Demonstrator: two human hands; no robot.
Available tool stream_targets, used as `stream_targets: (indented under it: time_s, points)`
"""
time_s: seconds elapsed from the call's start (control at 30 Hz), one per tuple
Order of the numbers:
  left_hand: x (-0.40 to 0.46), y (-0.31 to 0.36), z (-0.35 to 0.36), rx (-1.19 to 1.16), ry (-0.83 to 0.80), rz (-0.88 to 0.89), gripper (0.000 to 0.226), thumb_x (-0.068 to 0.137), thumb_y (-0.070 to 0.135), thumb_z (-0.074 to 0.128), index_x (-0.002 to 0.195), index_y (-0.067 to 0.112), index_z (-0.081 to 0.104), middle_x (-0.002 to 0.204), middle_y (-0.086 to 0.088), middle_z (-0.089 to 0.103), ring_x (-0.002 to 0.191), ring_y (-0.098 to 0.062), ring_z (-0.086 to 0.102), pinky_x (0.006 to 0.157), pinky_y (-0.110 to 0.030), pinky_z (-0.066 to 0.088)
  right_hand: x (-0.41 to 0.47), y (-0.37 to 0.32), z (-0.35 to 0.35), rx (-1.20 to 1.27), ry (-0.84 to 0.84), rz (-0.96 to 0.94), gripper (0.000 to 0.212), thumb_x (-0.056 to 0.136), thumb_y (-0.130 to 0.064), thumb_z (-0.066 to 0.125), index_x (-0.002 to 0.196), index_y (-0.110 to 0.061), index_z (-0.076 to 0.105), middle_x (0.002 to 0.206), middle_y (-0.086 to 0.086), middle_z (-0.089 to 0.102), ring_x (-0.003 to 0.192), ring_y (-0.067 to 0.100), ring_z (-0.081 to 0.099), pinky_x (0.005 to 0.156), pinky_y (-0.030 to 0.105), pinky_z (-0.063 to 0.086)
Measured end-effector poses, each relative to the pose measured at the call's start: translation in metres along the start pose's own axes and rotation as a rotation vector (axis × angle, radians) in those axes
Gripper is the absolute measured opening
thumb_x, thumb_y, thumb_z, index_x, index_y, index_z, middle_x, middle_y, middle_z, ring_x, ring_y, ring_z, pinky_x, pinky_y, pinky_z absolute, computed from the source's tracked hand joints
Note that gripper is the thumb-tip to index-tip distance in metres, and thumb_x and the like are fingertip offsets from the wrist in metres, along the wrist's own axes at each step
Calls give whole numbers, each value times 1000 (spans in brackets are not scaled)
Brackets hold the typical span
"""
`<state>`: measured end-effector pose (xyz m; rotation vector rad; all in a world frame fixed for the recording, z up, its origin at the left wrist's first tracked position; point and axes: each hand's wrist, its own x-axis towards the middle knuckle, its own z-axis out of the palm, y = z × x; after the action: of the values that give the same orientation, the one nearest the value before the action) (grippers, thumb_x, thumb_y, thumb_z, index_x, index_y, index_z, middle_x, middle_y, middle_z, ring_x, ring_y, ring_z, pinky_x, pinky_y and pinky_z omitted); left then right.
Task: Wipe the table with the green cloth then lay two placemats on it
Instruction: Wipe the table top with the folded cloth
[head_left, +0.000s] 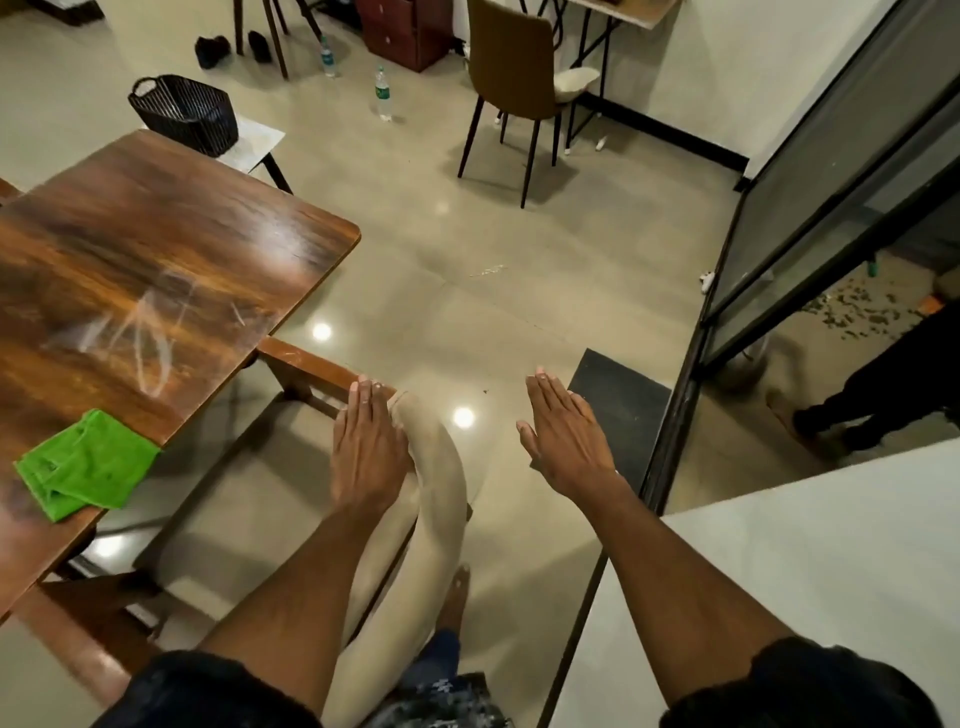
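A folded green cloth (88, 463) lies on the near right edge of the brown wooden table (156, 244), partly hanging over it. White smear marks (137, 332) show on the tabletop. My left hand (369, 447) is held out flat with straight fingers, to the right of the table, over a wooden chair. My right hand (563, 441) is also flat and open above the floor, holding nothing. No placemats are visible.
A wooden chair with a beige curved back (436, 499) stands below my hands. A black basket (184, 114) sits on a stool behind the table. A white counter (779, 571) is at the right, a glass partition (810, 218) beyond it. Bottles and a chair stand on the floor.
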<state>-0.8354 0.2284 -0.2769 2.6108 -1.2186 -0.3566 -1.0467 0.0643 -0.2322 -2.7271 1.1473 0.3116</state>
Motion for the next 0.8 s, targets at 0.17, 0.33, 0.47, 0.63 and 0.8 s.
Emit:
stream_targets:
  time_s: [0.17, 0.33, 0.47, 0.63, 0.8]
  points:
    - [59, 30, -7, -32, 15, -12, 67, 113, 32, 36, 168, 2, 14, 177, -15, 12, 166, -25, 9, 133, -40, 10, 55, 26, -33, 9, 56, -14, 67, 115, -44, 24, 170, -12, 1, 178, 7, -2, 165, 20, 1, 132, 36, 8]
    - [84, 47, -5, -22, 34, -66, 67, 114, 33, 35, 169, 4, 10, 178, -13, 6, 166, -23, 4, 132, -37, 5, 97, 51, -34, -48, -5, -65, 67, 115, -44, 24, 170, -12, 3, 179, 7, -1, 165, 20, 2, 132, 37, 9]
    - [95, 60, -7, 16, 74, -178, 69, 114, 33, 33, 169, 4, 4, 178, -13, -1, 166, -22, -3, 131, -35, -4, 137, 67, -35, -47, -46, -158, 68, 115, -45, 22, 170, -12, -1, 179, 7, -2, 165, 21, 0, 132, 37, 6]
    - [118, 87, -10, 34, 102, -288, 68, 115, 33, 30, 169, 6, -1, 178, -11, -5, 165, -20, -7, 129, -32, -8, 181, 94, -51, 33, -13, -233, 68, 115, -45, 23, 170, -12, 0, 178, 6, 0, 165, 19, 0, 132, 37, 5]
    - [162, 150, -23, -4, 142, -359, 68, 115, 33, 28, 168, 7, -5, 178, -10, -10, 165, -19, -10, 130, -34, -7, 245, 160, -82, 53, 45, -279, 69, 114, -46, 25, 170, -10, 6, 178, 8, 6, 165, 20, 7, 131, 37, 10]
